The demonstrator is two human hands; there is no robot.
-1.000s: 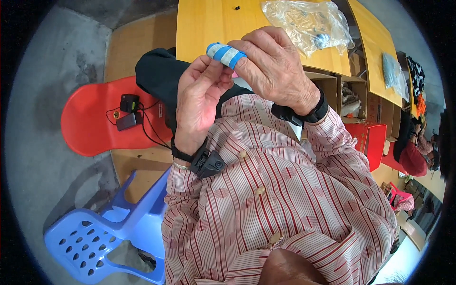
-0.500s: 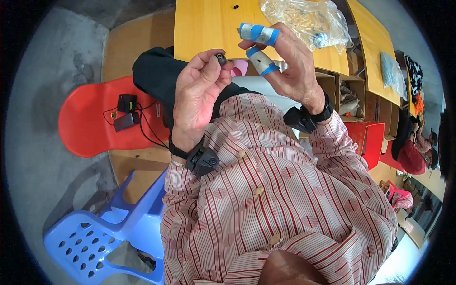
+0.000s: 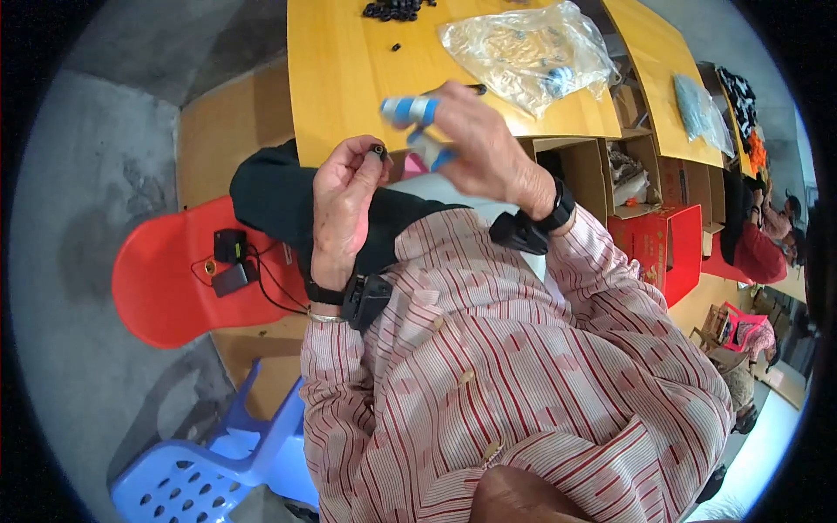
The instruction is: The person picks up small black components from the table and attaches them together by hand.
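The left hand [image 3: 343, 200] held a small black piece [image 3: 377, 152] pinched between thumb and bent fingers, a narrow grip, just off the near edge of the yellow tabletop [image 3: 336, 83] and close by the person's dark trousers [image 3: 270, 196]. One round end of the piece faced up, with a paler spot in its middle. The right hand [image 3: 479, 144] hung to the right of it, blurred and apart from the piece; blue and white wrapping [image 3: 411, 111] covered a finger, and more of it went around the thumb. A slim dark object [image 3: 478, 89] showed past that hand's knuckles — whether the right grip held it or it lay behind, I could not tell. Farther off on the tabletop, one loose black piece [image 3: 396, 47] lay by itself near a heap of black pieces [image 3: 401, 9] at the upper edge of the view, and a crumpled clear plastic bag [image 3: 532, 57] spread to their right. Black wristbands [image 3: 366, 302] circled both wrists. On the left stood a red chair [image 3: 161, 288] bearing two black devices [image 3: 234, 280] and some cables, with a blue stool [image 3: 187, 479] nearer the lower edge. On the right, a red box [image 3: 654, 253] stood beside brown cartons.
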